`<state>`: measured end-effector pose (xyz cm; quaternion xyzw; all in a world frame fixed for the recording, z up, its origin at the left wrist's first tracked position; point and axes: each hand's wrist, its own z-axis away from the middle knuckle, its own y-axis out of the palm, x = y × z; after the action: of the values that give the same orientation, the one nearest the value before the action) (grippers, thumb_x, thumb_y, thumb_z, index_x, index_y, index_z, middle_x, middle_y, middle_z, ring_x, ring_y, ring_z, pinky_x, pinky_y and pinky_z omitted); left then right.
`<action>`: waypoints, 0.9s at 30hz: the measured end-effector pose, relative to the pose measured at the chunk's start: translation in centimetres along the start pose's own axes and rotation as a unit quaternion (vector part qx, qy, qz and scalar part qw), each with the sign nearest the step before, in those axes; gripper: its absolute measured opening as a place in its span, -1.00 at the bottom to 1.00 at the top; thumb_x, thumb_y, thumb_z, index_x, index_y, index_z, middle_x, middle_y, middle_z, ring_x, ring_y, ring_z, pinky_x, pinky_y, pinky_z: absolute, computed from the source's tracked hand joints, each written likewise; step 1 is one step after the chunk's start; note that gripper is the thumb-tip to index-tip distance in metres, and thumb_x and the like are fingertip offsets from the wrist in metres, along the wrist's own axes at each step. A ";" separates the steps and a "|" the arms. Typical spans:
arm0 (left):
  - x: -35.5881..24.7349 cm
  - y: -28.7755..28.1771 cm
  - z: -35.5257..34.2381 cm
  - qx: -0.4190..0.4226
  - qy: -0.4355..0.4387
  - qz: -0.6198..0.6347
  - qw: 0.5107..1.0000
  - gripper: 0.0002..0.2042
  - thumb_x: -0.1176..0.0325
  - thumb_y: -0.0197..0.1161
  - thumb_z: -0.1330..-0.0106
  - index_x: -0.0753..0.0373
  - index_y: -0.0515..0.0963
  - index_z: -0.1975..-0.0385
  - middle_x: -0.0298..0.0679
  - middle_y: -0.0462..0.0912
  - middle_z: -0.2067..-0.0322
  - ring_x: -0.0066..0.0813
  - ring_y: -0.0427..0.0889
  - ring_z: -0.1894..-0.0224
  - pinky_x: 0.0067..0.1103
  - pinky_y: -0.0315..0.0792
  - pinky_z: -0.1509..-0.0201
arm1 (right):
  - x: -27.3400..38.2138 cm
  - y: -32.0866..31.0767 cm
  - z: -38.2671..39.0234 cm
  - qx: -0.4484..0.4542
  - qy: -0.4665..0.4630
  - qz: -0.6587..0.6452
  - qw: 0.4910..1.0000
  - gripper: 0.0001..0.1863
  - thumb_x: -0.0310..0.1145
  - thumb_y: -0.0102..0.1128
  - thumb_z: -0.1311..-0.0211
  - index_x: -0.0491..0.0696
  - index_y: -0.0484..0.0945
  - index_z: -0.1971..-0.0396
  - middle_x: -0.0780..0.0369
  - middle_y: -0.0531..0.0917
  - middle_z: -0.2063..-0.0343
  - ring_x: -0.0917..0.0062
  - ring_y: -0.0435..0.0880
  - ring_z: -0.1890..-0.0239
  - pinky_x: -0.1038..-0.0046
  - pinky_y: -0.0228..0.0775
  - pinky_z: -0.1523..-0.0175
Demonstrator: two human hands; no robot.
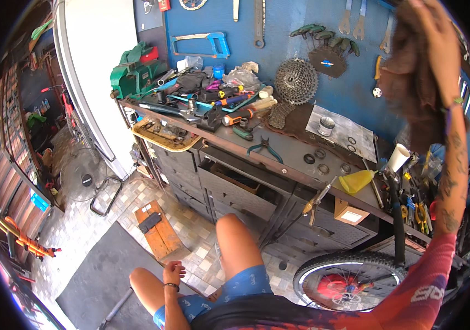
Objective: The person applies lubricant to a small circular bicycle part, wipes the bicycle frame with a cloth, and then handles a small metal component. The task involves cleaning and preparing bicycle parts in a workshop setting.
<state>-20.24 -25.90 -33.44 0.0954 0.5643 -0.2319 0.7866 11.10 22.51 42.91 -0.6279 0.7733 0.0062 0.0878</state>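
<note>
Blue wall (241, 45) behind bench (294, 147); your R hand (436, 47) is up high, upper R, clutching brown cloth (411, 91). Your L hand (174, 271)'s nr L knee (140, 278), fingers curled, can't tell how tight.

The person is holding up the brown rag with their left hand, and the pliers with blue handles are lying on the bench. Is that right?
Not quite: the head view shows the right hand holding up the brown rag. The left hand is down by the legs. The pliers with blue handles are lying on the bench.
</note>
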 end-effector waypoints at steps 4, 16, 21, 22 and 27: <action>-2.3 -0.4 2.6 -0.025 0.034 0.047 0.998 -0.80 0.42 0.19 -0.55 0.39 0.60 -0.02 -0.12 0.75 0.34 -0.42 0.75 0.40 -0.54 0.64 0.40 | -1.7 -3.1 -0.3 0.269 0.048 0.486 0.830 -0.64 -0.14 0.38 -0.34 -0.07 0.71 0.01 -0.06 0.78 0.06 0.03 0.74 -0.02 0.17 0.59 -0.11; 3.6 -11.3 16.4 -0.224 -0.094 0.106 0.964 -0.65 0.34 0.21 -0.59 0.37 0.54 -0.26 0.12 0.74 0.01 -0.08 0.78 0.05 -0.33 0.75 0.09 | -22.2 -5.4 -3.0 0.445 0.303 0.483 0.691 -0.34 0.11 0.67 0.03 -0.22 0.78 0.19 -0.17 0.79 0.08 -0.01 0.79 -0.07 0.11 0.59 -0.22; 5.0 -10.7 17.3 -0.237 -0.094 0.104 0.961 -0.63 0.33 0.23 -0.58 0.38 0.54 -0.26 0.14 0.73 0.01 -0.07 0.78 0.08 -0.31 0.75 0.09 | -25.3 2.1 2.5 0.391 0.252 0.485 0.741 -0.20 0.14 0.62 -0.06 -0.17 0.69 -0.14 -0.09 0.72 -0.14 -0.01 0.76 -0.15 0.10 0.60 -0.24; 5.0 -10.7 17.6 -0.235 -0.097 0.100 0.962 -0.63 0.33 0.23 -0.58 0.38 0.54 -0.27 0.14 0.73 0.01 -0.06 0.78 0.08 -0.31 0.75 0.09 | -25.4 3.4 3.7 0.353 0.278 0.492 0.746 -0.24 0.12 0.60 -0.10 -0.13 0.69 -0.15 -0.07 0.72 -0.14 -0.02 0.75 -0.16 0.09 0.60 -0.24; 6.0 -11.3 18.1 -0.225 -0.091 0.096 0.965 -0.59 0.32 0.25 -0.56 0.37 0.50 -0.31 0.15 0.72 -0.02 -0.03 0.77 0.04 -0.31 0.74 0.09 | -26.0 6.0 9.7 0.246 0.325 0.509 0.758 -0.40 0.08 0.52 -0.22 0.00 0.71 -0.14 -0.04 0.73 -0.14 -0.03 0.72 -0.21 0.07 0.58 -0.28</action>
<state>-8.76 -44.78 -31.50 -0.0520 0.5158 -0.0300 0.8546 11.65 50.11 36.47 -0.0625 0.9358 -0.3454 -0.0334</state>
